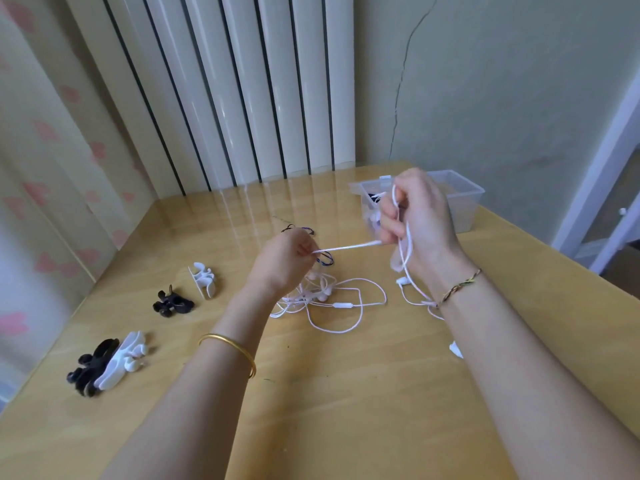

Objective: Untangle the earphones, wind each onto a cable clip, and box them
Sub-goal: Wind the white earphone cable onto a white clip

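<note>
A white earphone cable is stretched taut between my two hands above the table. My left hand pinches one end of that stretch. My right hand grips the other end, with loops of the same cable hanging from it down past an earbud. Below my hands a tangle of pinkish-white earphones with an inline remote lies on the table. A dark blue cable peeks out behind my left hand. Cable clips lie at the left: one white, one black, and a black-and-white pair.
A clear plastic box stands at the back right, partly behind my right hand, with something dark inside. A small white piece lies beside my right forearm. The wooden table meets a radiator and wall at the back.
</note>
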A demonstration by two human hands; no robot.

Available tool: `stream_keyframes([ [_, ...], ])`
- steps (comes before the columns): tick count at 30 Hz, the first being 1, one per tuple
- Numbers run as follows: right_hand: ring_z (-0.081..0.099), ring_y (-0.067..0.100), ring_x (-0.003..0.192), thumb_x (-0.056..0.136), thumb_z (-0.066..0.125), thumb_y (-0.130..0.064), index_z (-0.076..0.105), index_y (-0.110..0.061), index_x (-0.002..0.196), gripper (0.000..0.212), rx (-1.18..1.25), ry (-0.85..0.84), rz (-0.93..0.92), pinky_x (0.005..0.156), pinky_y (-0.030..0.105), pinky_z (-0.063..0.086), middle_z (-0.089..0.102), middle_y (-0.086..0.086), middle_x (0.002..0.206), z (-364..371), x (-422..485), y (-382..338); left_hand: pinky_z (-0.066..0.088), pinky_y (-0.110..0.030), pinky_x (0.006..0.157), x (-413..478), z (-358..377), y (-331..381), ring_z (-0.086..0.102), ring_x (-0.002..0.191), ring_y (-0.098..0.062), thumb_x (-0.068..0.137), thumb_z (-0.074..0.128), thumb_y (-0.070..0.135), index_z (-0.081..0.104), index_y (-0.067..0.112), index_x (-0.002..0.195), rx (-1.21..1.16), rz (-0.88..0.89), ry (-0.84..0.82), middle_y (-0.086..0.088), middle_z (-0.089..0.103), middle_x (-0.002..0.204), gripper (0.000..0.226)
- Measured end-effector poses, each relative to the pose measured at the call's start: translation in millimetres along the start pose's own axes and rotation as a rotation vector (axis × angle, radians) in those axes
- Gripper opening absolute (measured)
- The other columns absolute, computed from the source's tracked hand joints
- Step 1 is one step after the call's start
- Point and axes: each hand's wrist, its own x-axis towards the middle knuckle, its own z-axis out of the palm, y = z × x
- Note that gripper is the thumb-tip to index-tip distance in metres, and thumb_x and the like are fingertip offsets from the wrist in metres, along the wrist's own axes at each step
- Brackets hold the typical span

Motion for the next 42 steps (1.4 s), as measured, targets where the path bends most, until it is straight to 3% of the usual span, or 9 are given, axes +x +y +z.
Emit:
stream_keyframes([
  [3,0.045,0.017,0.055,0.084,0.061,-0.025,0.048,-0.02,0.085,0.013,-0.877,-0.114,-0.065,0.053,0.028,0.034,0.05,0.001,0.067,-8,-3,17,0.048,-0.027,0.064,0,-2,10,0.061,0.064,-0.008,0.082,0.058,0.003,0.056,0.024,0.07,-0.135,0.02,0.066,0.004,0.066,0.071,0.024],
  [6,0.057,0.014,0.062,0.082,0.067,-0.039,0.06,-0.022,0.085,0.018,-1.124,-0.364,-0.025,0.066,0.03,0.043,0.056,-0.004,0.065,-9,-9,30,0.042,-0.023,0.054,0,-4,22,0.059,0.061,-0.01,0.083,0.058,0.003,0.058,0.017,0.077,-0.194,0.08,0.101,-0.001,0.066,0.075,0.016],
  [13,0.037,0.001,0.042,0.091,0.058,-0.014,0.068,-0.01,0.082,0.015,-0.603,-0.16,-0.128,0.048,0.014,0.031,0.043,-0.02,0.04,-7,-11,10,0.047,-0.025,0.066,-1,-3,12,0.059,0.067,-0.008,0.083,0.064,0.002,0.064,0.014,0.088,-0.239,0.078,0.065,0.004,0.066,0.074,0.013],
  [20,0.029,0.005,0.037,0.088,0.058,-0.009,0.067,-0.01,0.078,0.014,-0.345,0.174,-0.111,0.04,0.011,0.024,0.029,-0.015,0.036,-18,-3,10,0.047,-0.029,0.069,4,1,6,0.057,0.068,-0.014,0.086,0.065,0.008,0.069,0.011,0.088,-0.252,0.037,0.045,-0.001,0.065,0.075,0.005],
  [25,0.032,0.005,0.042,0.087,0.053,-0.007,0.053,-0.012,0.063,0.025,-0.193,0.317,-0.135,0.042,0.014,0.029,0.04,-0.009,0.046,-25,3,4,0.043,-0.028,0.071,5,1,-2,0.055,0.073,-0.019,0.085,0.063,0.007,0.066,0.014,0.082,-0.146,0.009,0.061,-0.003,0.063,0.077,0.009],
  [32,0.038,0.01,0.051,0.086,0.052,-0.006,0.051,-0.014,0.061,0.026,-0.258,0.142,-0.077,0.046,0.018,0.029,0.047,0.0,0.055,-20,1,9,0.042,-0.043,0.098,2,3,13,0.051,0.113,-0.022,0.077,0.053,0.01,0.065,0.027,0.107,0.133,-0.004,0.064,0.001,0.058,0.111,0.036],
  [35,0.033,0.007,0.042,0.088,0.055,-0.008,0.057,-0.012,0.066,0.023,-0.377,-0.003,-0.1,0.039,0.013,0.027,0.039,0.003,0.051,-21,-3,1,0.041,-0.034,0.103,-5,1,40,0.05,0.119,-0.01,0.078,0.057,0.013,0.061,0.021,0.121,-0.143,0.137,-0.068,0.006,0.057,0.124,0.044],
  [38,0.032,0.005,0.038,0.092,0.054,-0.009,0.062,-0.006,0.074,0.02,-0.406,-0.144,-0.109,0.038,0.012,0.025,0.035,0.0,0.045,-23,-5,-8,0.046,-0.017,0.09,-9,2,66,0.059,0.106,0.001,0.088,0.059,0.009,0.059,0.014,0.122,-0.533,0.185,-0.258,0.005,0.065,0.115,0.034],
  [42,0.03,0.004,0.038,0.091,0.057,-0.011,0.065,-0.004,0.075,0.019,-0.481,-0.125,-0.091,0.039,0.01,0.025,0.035,0.002,0.046,-40,-1,-13,0.043,-0.022,0.072,-4,5,71,0.059,0.067,-0.006,0.099,0.048,0.013,0.065,0.016,0.088,-0.537,0.137,-0.168,0.002,0.062,0.074,0.02],
])
